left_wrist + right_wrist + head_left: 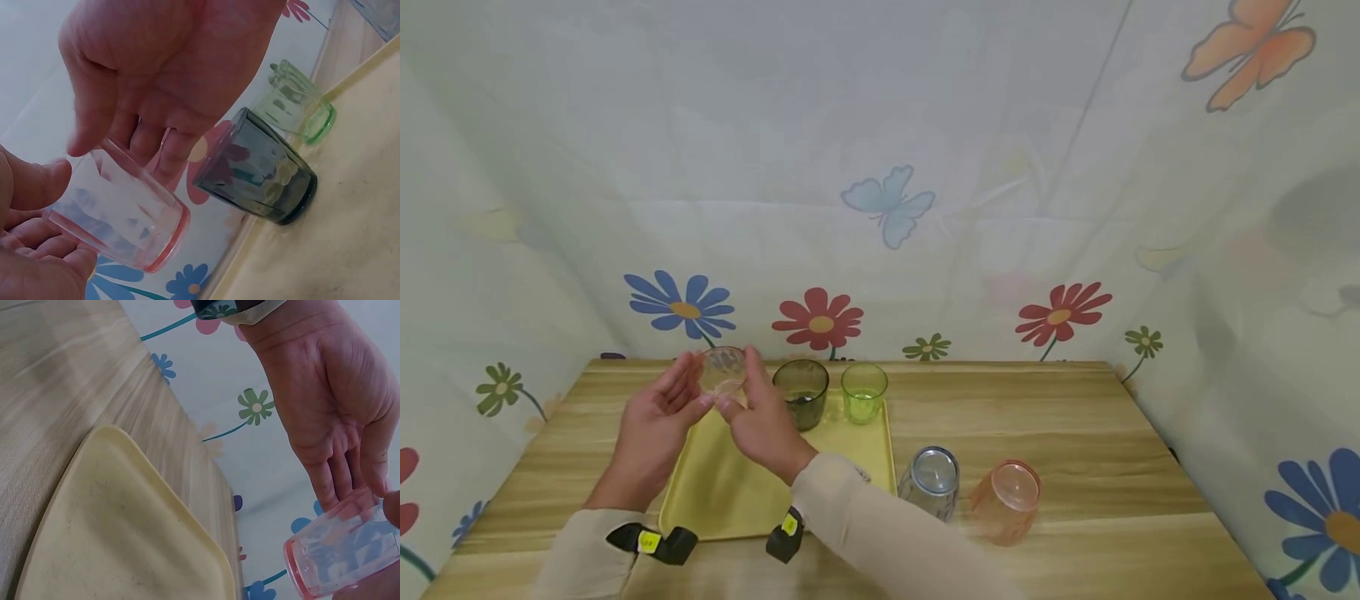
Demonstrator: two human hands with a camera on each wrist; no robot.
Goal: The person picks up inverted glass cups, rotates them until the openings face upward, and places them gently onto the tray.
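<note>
Both hands hold a clear, pink-tinted cup (724, 372) above the far left part of a yellow tray (722, 508). My left hand (655, 425) grips its left side with thumb and fingers, while my right hand (767, 421) grips the right side. In the left wrist view the cup (125, 212) has its mouth upward, and its thick pink base points down, clear of the tray. Just right of the hands, a dark grey-green cup (802, 400) and a light green cup (864, 396) stand upright at the tray's far edge.
On the wooden table (1075, 417), right of the tray, a bluish clear cup (934, 479) and an orange-pink cup (1009, 500) stand upside down. A curtain (760, 167) with flowers and butterflies hangs behind the table and along its sides.
</note>
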